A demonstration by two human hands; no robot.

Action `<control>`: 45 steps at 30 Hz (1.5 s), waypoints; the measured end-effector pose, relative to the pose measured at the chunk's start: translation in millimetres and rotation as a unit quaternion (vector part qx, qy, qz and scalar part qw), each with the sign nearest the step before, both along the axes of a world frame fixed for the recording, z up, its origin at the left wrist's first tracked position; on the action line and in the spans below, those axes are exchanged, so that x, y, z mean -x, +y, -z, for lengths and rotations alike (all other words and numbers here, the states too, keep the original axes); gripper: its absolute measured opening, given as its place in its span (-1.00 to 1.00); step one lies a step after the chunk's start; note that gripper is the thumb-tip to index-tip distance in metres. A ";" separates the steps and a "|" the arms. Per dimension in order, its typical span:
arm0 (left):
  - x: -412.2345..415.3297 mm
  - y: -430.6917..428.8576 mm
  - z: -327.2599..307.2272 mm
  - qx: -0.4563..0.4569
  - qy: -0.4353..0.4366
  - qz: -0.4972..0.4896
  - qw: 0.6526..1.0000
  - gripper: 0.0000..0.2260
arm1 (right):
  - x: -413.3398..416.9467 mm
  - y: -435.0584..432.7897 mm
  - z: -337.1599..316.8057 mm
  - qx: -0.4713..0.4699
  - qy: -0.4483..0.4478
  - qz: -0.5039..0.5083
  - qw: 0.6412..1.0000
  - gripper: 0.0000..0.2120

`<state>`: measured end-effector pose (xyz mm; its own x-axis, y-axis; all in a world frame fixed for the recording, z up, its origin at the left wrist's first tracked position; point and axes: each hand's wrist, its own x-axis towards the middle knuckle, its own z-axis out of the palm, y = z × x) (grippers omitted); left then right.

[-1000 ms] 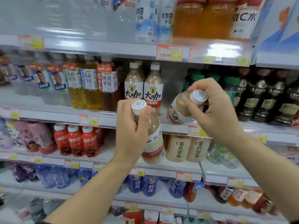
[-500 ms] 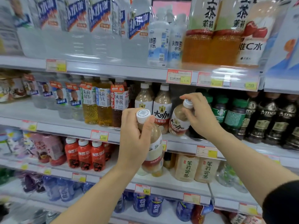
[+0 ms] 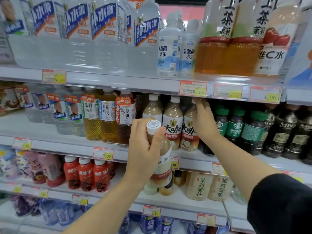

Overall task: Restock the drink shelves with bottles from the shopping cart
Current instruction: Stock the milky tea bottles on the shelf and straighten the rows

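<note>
Gripping latte bottle [image 3: 163,159] upright by neck, white cap up: L hand [image 3: 143,149], hovering in front of mid shelf [image 3: 67,146]. 2 matching lattes [image 3: 173,122] are standing behind on it. R hand [image 3: 205,122] is clasping upper part of 3rd latte [image 3: 188,132], which is standing beside them, just left of green-cap coffees [image 3: 235,127].

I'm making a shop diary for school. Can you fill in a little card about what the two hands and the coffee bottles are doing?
left hand: grips a beige plastic coffee bottle with a white cap, in front of the shelves
right hand: holds a matching red-labelled coffee bottle, upright on the white middle shelf
neighbours: two more coffee bottles on its left, green-capped dark bottles on its right
shelf below: red bottles with white caps
</note>
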<state>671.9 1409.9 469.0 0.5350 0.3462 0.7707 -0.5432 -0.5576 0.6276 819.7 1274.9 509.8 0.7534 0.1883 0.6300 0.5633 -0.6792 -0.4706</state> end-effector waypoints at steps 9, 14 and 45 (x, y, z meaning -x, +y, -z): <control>-11.4 0.7 11.8 0.008 0.009 0.019 1.000 -0.71 | 46.7 -7.5 94.4 -0.048 0.012 0.022 0.999 -0.59; -12.9 0.0 15.7 0.008 0.023 0.021 0.999 -0.85 | 22.3 -4.0 88.1 0.032 0.084 0.049 0.995 -0.62; -26.7 -49.2 -25.8 -0.024 -0.018 0.066 0.997 -0.87 | 106.8 -44.5 59.9 -0.144 0.189 -0.283 0.929 -0.27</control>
<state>698.6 1360.7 494.7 0.5452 0.2364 0.8043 -0.6359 -0.5086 0.5805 712.9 1230.3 449.9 0.7631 0.4855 0.4266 0.5496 -0.1401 -0.8236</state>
